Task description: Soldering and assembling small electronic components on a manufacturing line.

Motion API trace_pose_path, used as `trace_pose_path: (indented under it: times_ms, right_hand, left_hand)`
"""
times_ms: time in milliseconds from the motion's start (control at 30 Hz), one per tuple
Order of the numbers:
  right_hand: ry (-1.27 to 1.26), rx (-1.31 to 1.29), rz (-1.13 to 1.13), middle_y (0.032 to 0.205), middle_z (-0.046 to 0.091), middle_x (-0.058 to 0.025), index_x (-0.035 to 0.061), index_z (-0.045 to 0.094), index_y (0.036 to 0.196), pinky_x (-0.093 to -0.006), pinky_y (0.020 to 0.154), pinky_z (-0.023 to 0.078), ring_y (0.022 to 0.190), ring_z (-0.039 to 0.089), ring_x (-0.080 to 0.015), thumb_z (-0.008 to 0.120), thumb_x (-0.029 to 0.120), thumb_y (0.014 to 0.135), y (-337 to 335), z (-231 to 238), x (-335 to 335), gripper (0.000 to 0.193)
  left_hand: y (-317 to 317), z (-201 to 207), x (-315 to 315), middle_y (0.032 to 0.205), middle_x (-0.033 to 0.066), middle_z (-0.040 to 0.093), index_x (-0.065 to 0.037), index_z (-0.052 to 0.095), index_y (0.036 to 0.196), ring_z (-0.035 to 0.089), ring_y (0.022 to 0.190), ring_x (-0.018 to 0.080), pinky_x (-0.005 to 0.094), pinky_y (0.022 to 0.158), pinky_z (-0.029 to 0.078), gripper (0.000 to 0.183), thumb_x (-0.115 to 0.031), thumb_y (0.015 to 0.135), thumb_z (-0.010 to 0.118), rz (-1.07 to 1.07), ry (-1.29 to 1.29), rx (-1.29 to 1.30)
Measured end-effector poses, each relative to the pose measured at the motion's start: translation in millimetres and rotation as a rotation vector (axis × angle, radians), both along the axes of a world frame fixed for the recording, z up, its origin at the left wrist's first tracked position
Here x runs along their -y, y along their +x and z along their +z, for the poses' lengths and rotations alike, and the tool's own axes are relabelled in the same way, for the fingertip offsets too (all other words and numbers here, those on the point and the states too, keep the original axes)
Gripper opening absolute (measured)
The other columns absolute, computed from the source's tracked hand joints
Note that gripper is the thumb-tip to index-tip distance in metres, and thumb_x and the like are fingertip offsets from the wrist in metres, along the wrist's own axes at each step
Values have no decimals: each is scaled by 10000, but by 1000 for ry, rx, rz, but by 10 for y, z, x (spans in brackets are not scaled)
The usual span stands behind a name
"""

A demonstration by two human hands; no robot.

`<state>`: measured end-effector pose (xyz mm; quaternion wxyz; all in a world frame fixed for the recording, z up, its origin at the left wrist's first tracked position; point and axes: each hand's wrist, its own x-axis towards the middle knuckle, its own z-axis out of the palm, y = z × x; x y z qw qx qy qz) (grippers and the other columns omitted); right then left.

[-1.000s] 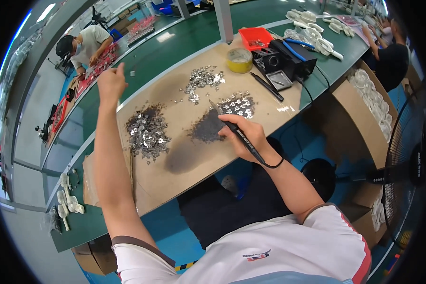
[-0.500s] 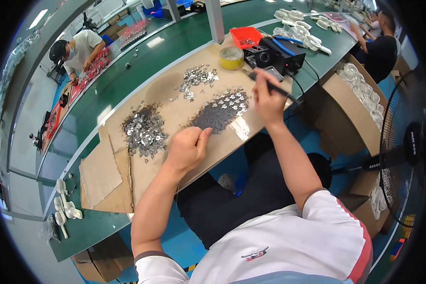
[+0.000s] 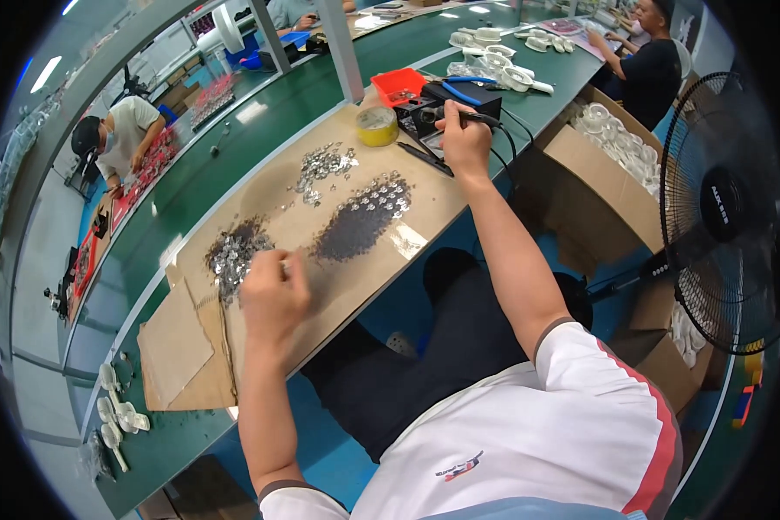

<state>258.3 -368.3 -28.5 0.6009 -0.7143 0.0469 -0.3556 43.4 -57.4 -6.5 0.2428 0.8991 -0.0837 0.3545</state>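
My right hand [image 3: 466,147] is closed around the black handle of a soldering iron [image 3: 438,113], held up beside a black control box [image 3: 483,100] at the board's far right. A dark cable trails from the handle. My left hand [image 3: 273,299] is over the near edge of a heap of small shiny metal parts [image 3: 232,258]; its fingers are blurred, and anything between them is hidden. Right of it lies a dark patch of small flat pieces [image 3: 351,230], with shiny parts set along its far right end. Another scatter of metal parts [image 3: 322,165] lies farther back.
A yellow tape roll [image 3: 377,126], a red tray [image 3: 399,85] and blue-handled pliers [image 3: 461,94] are near the box. Cardboard [image 3: 178,351] lies at left. A carton of white parts [image 3: 611,186] and a black fan [image 3: 724,208] stand right. Co-workers sit beyond.
My left hand has moved left from the dark patch to the shiny heap. My right hand, still holding the soldering iron, has drawn toward the control box. The view has shifted.
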Motion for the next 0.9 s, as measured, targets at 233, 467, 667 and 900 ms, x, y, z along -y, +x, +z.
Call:
trace_pose_path:
  times_ms: [233, 467, 667, 900]
  right_hand:
    - [102, -176, 179, 921, 770, -98, 44, 719, 1073, -255, 386, 455, 531, 622, -93, 619, 419, 1012, -48, 93, -16, 393]
    - [-7, 5, -55, 731, 745, -71, 36, 789, 1030, -322, 590, 526, 598, 673, -142, 682, 336, 982, -77, -44, -122, 322]
    - [-45, 40, -69, 752, 762, -121, 36, 772, 1022, -337, 704, 579, 718, 762, -219, 656, 316, 982, -45, -49, -132, 306]
    - [-151, 32, -224, 799, 766, -103, 23, 767, 1073, -312, 615, 545, 686, 723, -159, 672, 285, 988, -51, -126, -88, 292]
  left_hand:
    - [-829, 80, -1153, 972, 225, 683, 38, 713, 1034, 664, 923, 391, 458, 832, 535, 307, -217, 863, 728, 598, 195, -275]
    - [-1079, -78, -1535, 1054, 266, 691, 75, 716, 1048, 659, 993, 420, 475, 896, 531, 408, -298, 884, 695, 674, 295, -399]
    - [-984, -29, -1528, 1092, 283, 683, 77, 714, 1039, 668, 989, 436, 487, 884, 547, 409, -293, 866, 704, 718, 303, -594]
    - [-917, 123, -1494, 909, 299, 707, 50, 726, 903, 684, 904, 458, 518, 824, 560, 311, -235, 783, 692, 713, 360, -691]
